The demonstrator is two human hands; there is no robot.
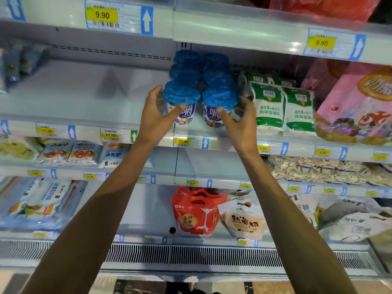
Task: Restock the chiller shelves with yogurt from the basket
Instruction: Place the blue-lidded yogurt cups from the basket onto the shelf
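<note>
Up on the chiller shelf, your left hand curls round the left yogurt cup, thumb on its label and fingers wrapped about its left side. Just right of that thumb, side by side with it, stands the right yogurt cup. Your right hand clasps it likewise, thumb on the label, fingers round its far side. More blue-lidded cups line up behind both. Just beyond your right fingers stand green-and-white pouches, then a pink bag.
</note>
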